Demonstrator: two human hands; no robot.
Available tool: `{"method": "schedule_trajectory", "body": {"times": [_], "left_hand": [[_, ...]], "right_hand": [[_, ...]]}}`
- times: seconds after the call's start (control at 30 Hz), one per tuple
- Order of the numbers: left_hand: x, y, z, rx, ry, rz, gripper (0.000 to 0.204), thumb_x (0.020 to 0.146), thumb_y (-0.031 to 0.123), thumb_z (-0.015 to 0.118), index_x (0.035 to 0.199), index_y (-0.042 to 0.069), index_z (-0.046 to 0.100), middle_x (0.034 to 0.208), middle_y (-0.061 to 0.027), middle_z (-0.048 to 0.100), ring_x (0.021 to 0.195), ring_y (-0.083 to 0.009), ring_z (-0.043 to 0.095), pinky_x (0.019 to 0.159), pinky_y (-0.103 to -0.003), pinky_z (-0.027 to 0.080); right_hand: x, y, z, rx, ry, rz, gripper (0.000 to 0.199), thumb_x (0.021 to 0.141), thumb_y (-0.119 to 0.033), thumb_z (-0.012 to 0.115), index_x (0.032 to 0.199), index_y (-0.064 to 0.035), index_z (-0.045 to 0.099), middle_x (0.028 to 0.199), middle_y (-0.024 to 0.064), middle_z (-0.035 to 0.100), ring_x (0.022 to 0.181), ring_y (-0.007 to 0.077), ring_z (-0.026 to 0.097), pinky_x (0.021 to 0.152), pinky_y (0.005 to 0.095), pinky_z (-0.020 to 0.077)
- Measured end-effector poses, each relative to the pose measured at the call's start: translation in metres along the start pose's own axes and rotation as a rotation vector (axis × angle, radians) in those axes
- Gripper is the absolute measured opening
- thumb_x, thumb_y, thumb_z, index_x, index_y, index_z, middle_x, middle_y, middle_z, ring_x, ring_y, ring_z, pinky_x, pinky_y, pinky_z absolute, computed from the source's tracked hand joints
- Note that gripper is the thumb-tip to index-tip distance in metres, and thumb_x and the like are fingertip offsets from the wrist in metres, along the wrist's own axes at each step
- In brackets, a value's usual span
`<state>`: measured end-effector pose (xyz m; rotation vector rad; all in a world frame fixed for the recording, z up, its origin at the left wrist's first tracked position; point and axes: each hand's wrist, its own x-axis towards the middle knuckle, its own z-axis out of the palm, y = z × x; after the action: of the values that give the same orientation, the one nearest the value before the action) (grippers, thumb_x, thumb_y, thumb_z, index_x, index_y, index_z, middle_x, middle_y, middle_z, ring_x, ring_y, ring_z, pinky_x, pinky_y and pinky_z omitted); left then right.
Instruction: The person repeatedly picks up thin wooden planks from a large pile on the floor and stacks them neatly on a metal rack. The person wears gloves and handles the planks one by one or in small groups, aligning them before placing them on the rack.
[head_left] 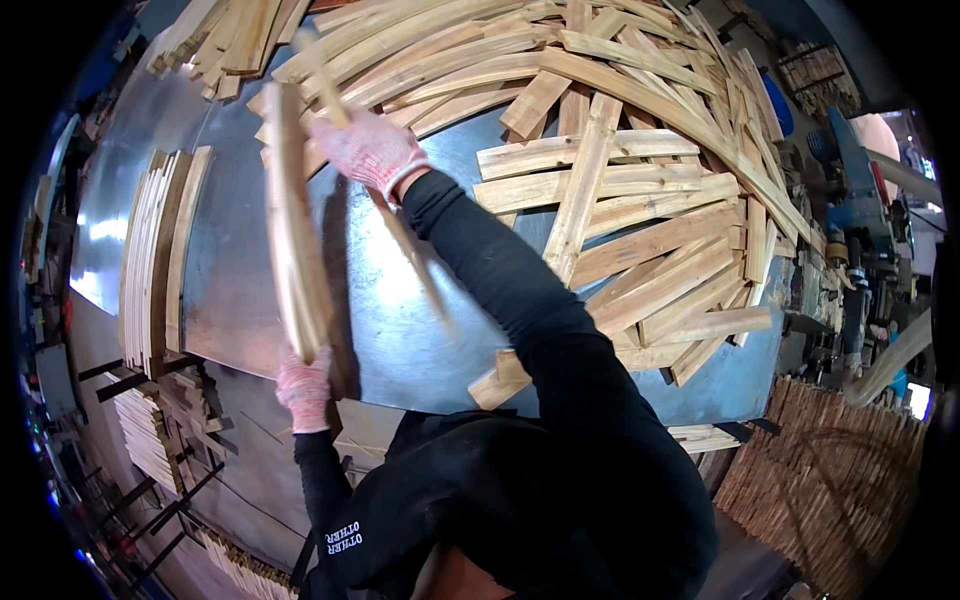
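Both my hands wear pale pink-and-white work gloves. My left hand (304,388) is closed around the near end of a wooden plank (295,230), which stretches away from me over the metal table (410,340) and is blurred by motion. Farther off, my right hand (370,150) is closed on a thin wooden strip (410,250). That strip runs through the hand, one end past the far side of the fist and the other slanting toward me, smeared by motion. The fingertips of the right hand are partly hidden.
A loose heap of wooden slats (650,240) covers the table's right and far sides. At the left edge stands a row of stacked planks (150,260), with another pile (235,40) at the far left. Bundled sticks (820,480) lie at the lower right.
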<state>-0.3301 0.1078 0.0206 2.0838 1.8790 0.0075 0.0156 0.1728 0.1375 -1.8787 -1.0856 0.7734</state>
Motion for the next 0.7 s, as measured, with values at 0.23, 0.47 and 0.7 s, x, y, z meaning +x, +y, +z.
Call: {"method": "schedule_trajectory", "body": {"times": [0.23, 0.47, 0.7], "left_hand": [[-0.03, 0.013, 0.048, -0.091, -0.348, 0.273, 0.099, 0.079, 0.056, 0.074, 0.15, 0.003, 0.031, 0.133, -0.0242, 0.058, 0.111, -0.0401, 0.063, 0.092, -0.047, 0.051], [-0.041, 0.046, 0.045, 0.008, -0.318, 0.073, 0.102, 0.075, 0.043, 0.077, 0.153, 0.003, 0.024, 0.134, -0.0215, 0.058, 0.115, -0.0388, 0.062, 0.094, -0.046, 0.051], [-0.008, -0.005, 0.057, -0.27, -0.352, 0.153, 0.09, 0.078, 0.046, 0.072, 0.149, 0.008, 0.033, 0.121, -0.0208, 0.067, 0.108, -0.038, 0.067, 0.094, -0.047, 0.051]], "right_hand": [[-0.071, 0.118, 0.09, -0.151, -0.33, 0.28, 0.085, 0.098, -0.065, 0.037, 0.127, 0.0121, 0.056, 0.126, 0.0303, 0.061, 0.124, 0.0431, 0.056, 0.107, 0.0485, 0.0409], [-0.143, 0.219, -0.06, -0.868, 0.714, 0.543, 0.087, 0.076, -0.027, 0.074, 0.145, 0.0052, 0.033, 0.146, 0.0325, 0.039, 0.132, 0.0452, 0.045, 0.108, 0.0478, 0.0402], [-0.203, 0.153, 0.057, 0.73, 0.168, 0.327, 0.052, 0.091, -0.018, 0.074, 0.13, 0.0033, 0.048, 0.113, 0.0115, 0.063, 0.099, 0.0197, 0.061, 0.086, 0.0322, 0.0544]]}}
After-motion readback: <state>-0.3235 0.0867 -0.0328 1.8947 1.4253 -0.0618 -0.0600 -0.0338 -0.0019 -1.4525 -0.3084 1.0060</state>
